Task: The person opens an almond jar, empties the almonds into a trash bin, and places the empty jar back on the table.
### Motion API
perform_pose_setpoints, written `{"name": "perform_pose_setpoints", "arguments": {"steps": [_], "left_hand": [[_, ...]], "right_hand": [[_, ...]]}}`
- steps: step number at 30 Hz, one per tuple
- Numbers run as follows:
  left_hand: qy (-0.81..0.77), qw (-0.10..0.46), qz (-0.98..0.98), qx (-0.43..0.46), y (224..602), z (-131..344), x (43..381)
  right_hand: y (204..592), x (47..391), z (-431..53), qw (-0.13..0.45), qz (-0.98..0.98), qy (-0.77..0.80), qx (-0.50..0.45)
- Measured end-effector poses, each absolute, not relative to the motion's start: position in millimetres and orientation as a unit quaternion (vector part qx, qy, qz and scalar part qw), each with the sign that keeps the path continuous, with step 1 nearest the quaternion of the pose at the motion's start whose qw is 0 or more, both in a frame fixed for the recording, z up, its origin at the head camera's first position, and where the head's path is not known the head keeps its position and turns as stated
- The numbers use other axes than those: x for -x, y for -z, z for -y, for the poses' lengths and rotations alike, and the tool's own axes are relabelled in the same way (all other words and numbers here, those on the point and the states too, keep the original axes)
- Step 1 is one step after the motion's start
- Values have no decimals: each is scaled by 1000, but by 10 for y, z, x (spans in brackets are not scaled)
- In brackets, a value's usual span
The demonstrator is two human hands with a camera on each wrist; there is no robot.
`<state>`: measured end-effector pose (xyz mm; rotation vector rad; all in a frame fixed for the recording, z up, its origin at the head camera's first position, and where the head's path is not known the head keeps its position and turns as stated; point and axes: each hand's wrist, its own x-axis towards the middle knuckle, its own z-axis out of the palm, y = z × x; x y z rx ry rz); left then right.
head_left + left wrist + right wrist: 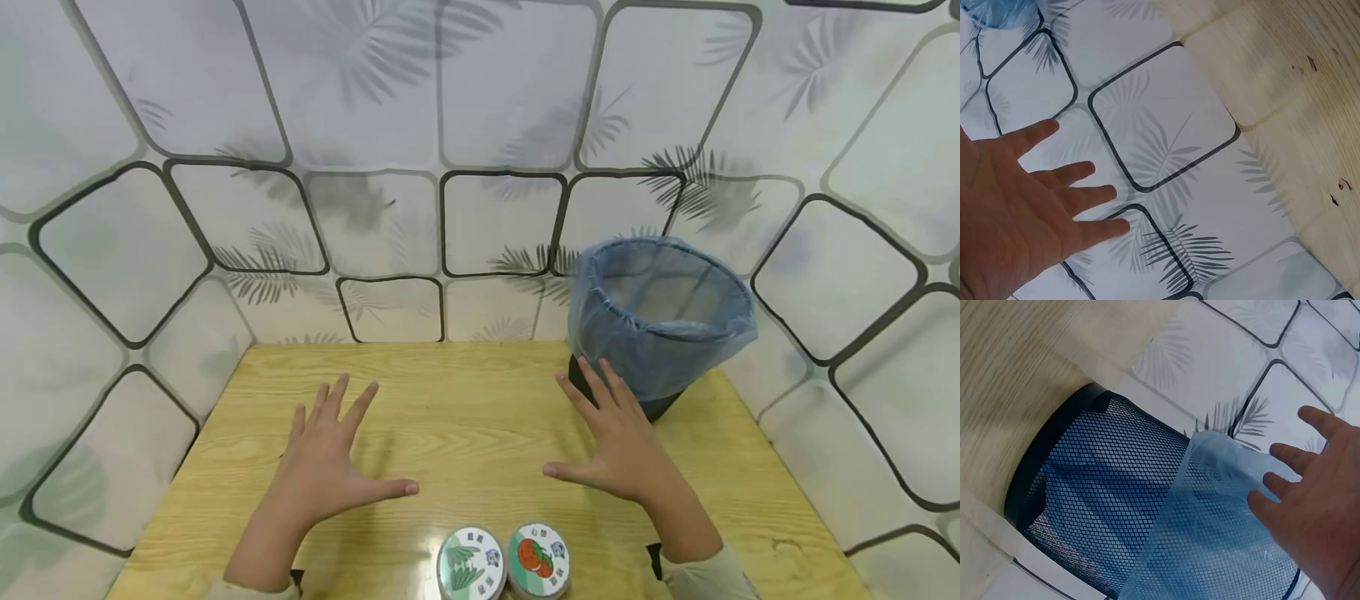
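My left hand (322, 467) hovers over the left side of the wooden table with its fingers spread and nothing in it. On the right, my right hand (622, 446) is also spread and holds nothing; in the head view its fingertips overlap the lower part of a black mesh trash bin (1110, 469). A translucent blue bag (652, 358) lines the bin and folds down over its rim. Two round containers stand side by side at the near edge, one with a green plant picture on its lid (471, 562), the other with a red tomato-like picture (538, 558).
The pale wooden table (450, 417) meets a wall (495, 225) papered with rounded frames and grey leaves at the back. Papered walls also rise along its left and right sides. The bin stands at the back right corner.
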<state>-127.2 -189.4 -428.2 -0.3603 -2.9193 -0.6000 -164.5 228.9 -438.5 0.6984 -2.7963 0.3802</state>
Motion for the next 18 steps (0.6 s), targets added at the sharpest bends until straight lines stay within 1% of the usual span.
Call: {"name": "perform_pose_setpoints", "arguments": {"steps": [3,5,7,12,14,18], "left_hand": [[206,69,967,133,4298,1883,1294],[212,57,965,141,4312,1884,1302],[227,27,962,148,4327,1892,1308],[263,-77,951,140,4357,1898,1295],[269,-96,949,135,4366,1889,1286],[275,-107,946,131,4375,1864,1278]], "right_hand": [[4385,1648,-2296,138,949,-144,-246],[4393,1651,-2295,141,946,-155,-248],[4404,1650,-2292,128,948,-161,-244],[4473,1629,-2301,78,958,-154,-229],[4494,1620,-2306,76,958,-153,-229],[4501,1611,-2309,85,957,-153,-232]]}}
